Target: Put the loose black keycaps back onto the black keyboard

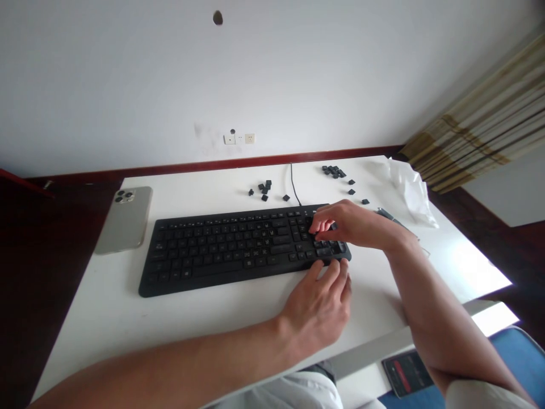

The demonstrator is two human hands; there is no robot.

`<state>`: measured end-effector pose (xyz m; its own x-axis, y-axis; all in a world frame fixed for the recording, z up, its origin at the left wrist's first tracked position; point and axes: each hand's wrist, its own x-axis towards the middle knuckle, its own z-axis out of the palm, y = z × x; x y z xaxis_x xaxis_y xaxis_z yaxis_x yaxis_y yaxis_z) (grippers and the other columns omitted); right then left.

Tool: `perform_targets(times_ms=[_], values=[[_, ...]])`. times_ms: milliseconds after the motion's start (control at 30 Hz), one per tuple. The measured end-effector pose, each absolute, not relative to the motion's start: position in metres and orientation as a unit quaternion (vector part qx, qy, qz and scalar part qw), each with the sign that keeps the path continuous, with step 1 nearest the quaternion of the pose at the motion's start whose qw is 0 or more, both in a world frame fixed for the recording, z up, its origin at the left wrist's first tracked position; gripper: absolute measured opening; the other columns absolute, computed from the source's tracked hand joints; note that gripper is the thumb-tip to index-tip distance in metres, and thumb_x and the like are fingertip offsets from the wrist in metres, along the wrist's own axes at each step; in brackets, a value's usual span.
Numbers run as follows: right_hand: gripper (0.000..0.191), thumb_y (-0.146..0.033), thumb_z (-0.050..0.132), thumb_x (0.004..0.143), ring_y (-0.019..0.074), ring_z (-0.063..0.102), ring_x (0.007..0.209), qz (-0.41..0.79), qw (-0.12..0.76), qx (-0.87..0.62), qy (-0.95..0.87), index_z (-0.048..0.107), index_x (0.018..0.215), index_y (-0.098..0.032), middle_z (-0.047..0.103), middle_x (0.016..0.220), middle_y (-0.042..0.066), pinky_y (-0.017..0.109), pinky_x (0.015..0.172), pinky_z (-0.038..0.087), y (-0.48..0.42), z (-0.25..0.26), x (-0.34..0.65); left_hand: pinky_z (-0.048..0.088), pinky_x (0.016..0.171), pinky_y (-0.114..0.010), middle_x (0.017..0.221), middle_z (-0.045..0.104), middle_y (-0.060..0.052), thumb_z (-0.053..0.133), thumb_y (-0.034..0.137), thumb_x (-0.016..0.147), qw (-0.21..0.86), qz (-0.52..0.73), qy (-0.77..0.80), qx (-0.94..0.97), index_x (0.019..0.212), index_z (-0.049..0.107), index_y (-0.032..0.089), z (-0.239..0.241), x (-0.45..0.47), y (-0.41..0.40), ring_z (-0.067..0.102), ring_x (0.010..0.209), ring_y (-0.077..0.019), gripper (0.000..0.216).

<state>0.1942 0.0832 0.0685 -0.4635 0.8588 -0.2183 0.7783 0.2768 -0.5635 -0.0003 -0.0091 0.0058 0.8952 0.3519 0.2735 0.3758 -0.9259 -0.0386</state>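
A black computer keyboard point(221, 271) lies on the white table, with some keys lacking caps in its right half and number pad. Bent over the number pad is my right hand point(344, 222), its thumb and fingers pinched together. Whatever sits between those fingertips is too hidden to name. My left hand point(319, 302) holds the keyboard's front right edge with curled fingers. Behind the keyboard, loose black keycaps lie in one group point(264, 187) near the middle and another group point(334, 171) farther right. A few single keycaps point(351, 192) lie near my right hand.
At the left of the white table point(170, 318) lies a phone point(124, 221), camera side up. The keyboard cable point(293, 180) runs toward the wall. A crumpled white bag point(411, 190) and a dark slim tool point(385, 214) are at the right. Another phone-like device point(406, 373) rests below the table edge.
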Motion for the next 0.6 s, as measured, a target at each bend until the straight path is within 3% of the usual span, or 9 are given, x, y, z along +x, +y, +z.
perform_targets(times_ms=[333, 533, 600], values=[[0.014, -0.021, 0.068, 0.088, 0.0156, 0.070, 0.078, 0.282, 0.070, -0.537, -0.792, 0.079, 0.081, -0.026, 0.078, 0.084, -0.002, 0.028, 0.074, 0.052, 0.083, 0.067, 0.190, 0.042, 0.110, -0.041, 0.155, 0.054, -0.013, 0.037, 0.023, 0.106, -0.003, -0.140, -0.184, -0.973, 0.144, 0.061, 0.009, 0.007, -0.001, -0.006, 0.049, 0.135, -0.0282, 0.047], [0.005, -0.026, 0.077, 0.081, 0.0226, 0.070, 0.085, 0.270, -0.053, -0.592, -0.757, 0.078, 0.076, -0.026, 0.077, 0.083, 0.002, 0.032, 0.070, 0.048, 0.104, 0.071, 0.182, 0.042, 0.109, -0.040, 0.156, 0.053, -0.011, 0.036, 0.021, 0.106, 0.001, -0.142, -0.182, -0.973, 0.144, 0.062, 0.010, 0.007, -0.002, -0.006, 0.048, 0.136, -0.0275, 0.047], [0.010, -0.032, 0.082, 0.077, 0.0248, 0.070, 0.083, 0.249, -0.111, -0.607, -0.747, 0.078, 0.079, -0.024, 0.076, 0.084, 0.005, 0.033, 0.067, 0.046, 0.114, 0.076, 0.178, 0.043, 0.109, -0.040, 0.155, 0.054, -0.011, 0.034, 0.020, 0.106, 0.004, -0.142, -0.181, -0.973, 0.144, 0.062, 0.010, 0.006, -0.002, -0.005, 0.048, 0.135, -0.0273, 0.048]])
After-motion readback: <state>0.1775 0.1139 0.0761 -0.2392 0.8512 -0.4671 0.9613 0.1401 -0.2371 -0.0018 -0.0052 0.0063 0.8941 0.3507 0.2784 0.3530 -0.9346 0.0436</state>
